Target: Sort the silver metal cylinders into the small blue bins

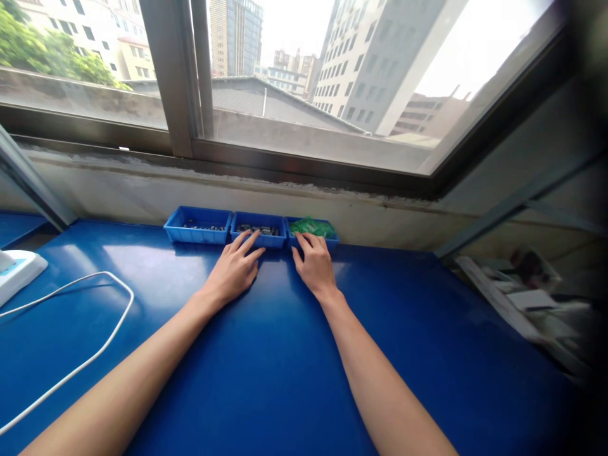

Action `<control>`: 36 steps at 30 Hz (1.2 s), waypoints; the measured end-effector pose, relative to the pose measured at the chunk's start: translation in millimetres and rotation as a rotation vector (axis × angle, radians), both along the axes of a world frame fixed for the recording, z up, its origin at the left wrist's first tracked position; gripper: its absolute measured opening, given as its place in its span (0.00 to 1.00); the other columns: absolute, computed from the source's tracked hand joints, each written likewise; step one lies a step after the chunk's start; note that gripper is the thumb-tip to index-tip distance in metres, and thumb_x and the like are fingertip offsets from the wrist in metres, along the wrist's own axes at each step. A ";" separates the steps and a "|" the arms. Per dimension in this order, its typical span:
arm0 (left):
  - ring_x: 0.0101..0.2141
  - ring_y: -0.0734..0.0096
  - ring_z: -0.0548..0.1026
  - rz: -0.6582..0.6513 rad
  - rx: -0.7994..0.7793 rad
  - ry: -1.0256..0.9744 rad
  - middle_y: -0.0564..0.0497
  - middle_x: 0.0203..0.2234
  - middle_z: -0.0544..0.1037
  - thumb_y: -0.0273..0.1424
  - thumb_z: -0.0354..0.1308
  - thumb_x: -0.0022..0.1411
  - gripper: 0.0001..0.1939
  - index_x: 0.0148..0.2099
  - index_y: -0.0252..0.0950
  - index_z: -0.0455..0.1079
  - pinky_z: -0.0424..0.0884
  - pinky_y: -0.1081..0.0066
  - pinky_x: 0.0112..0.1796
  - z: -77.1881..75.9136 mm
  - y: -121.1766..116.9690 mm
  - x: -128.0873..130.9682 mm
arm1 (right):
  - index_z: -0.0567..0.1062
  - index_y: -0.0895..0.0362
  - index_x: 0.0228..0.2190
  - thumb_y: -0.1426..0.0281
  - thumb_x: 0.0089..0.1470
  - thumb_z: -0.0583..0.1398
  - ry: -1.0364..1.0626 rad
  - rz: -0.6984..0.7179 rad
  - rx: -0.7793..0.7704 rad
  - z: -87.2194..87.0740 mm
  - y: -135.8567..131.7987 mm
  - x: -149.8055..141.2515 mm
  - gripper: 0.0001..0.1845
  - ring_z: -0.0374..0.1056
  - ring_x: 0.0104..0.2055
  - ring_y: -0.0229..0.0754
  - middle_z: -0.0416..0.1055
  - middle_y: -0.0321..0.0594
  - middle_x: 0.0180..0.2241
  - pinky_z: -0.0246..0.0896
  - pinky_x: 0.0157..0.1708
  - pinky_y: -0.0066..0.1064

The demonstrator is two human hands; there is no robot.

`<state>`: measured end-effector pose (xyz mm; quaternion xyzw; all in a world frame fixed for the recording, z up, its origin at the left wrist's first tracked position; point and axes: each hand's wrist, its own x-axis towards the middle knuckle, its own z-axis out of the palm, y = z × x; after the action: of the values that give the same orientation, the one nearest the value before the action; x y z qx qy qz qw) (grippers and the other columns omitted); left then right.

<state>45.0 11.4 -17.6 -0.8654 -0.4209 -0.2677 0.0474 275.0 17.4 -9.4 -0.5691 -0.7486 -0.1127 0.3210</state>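
Observation:
Three small blue trays stand in a row at the far edge of the blue table (285, 367), under a window. The left tray (198, 226) and middle tray (259, 230) hold small dark metal parts. The right tray (313, 230) holds green pieces. My left hand (235, 269) lies flat on the table with fingers stretched out, its fingertips touching the front of the middle tray. My right hand (314, 266) also lies flat, fingers apart, with fingertips at the front rim of the right tray. Neither hand holds anything.
A white cable (95, 304) loops across the table's left part from a white device (16, 269) at the left edge. Papers and boxes (527, 297) lie on a lower shelf to the right. A metal frame strut (498, 212) slants at the right.

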 end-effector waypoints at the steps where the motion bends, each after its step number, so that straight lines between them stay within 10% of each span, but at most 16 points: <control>1: 0.67 0.49 0.52 -0.008 -0.009 -0.006 0.43 0.68 0.54 0.27 0.50 0.65 0.22 0.59 0.37 0.70 0.63 0.48 0.58 -0.3 0.2 -0.4 | 0.71 0.60 0.56 0.72 0.60 0.54 0.000 0.012 -0.004 0.7 -1.1 -0.9 0.23 0.62 0.54 0.53 0.70 0.52 0.52 0.61 0.56 0.45; 5: 0.68 0.52 0.50 -0.071 -0.038 -0.065 0.45 0.69 0.51 0.27 0.51 0.65 0.22 0.60 0.40 0.69 0.64 0.49 0.58 -1.0 0.7 -2.7 | 0.71 0.57 0.56 0.71 0.60 0.53 0.041 0.064 0.025 5.7 -9.2 -10.6 0.23 0.64 0.53 0.51 0.65 0.51 0.57 0.62 0.55 0.44; 8: 0.65 0.54 0.56 -0.069 0.012 -0.152 0.43 0.66 0.59 0.27 0.52 0.64 0.19 0.56 0.38 0.72 0.63 0.53 0.59 1.0 -0.7 -3.2 | 0.77 0.57 0.40 0.68 0.61 0.54 0.060 0.109 0.034 7.8 -16.6 -21.8 0.13 0.69 0.43 0.46 0.74 0.47 0.42 0.64 0.47 0.36; 14: 0.34 0.63 0.74 0.144 -0.096 -0.165 0.47 0.30 0.77 0.34 0.50 0.66 0.12 0.35 0.37 0.73 0.69 0.66 0.37 9.1 -5.9 -1.8 | 0.65 0.55 0.16 0.62 0.62 0.54 -0.022 0.135 -0.161 3.0 -18.9 -30.8 0.23 0.61 0.22 0.36 0.67 0.35 0.18 0.49 0.27 0.29; 36: 0.27 0.64 0.74 0.179 -0.291 -0.014 0.48 0.24 0.77 0.38 0.48 0.65 0.18 0.26 0.38 0.68 0.50 0.68 0.27 10.7 -5.4 -5.2 | 0.66 0.56 0.17 0.63 0.60 0.55 -0.097 0.145 -0.324 2.1 -16.1 -29.8 0.21 0.61 0.21 0.36 0.71 0.37 0.20 0.40 0.25 0.31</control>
<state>39.7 5.9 -6.9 -0.8202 -0.5310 -0.2047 -0.0578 245.1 1.3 -7.3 -0.5519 -0.8106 0.0055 0.1958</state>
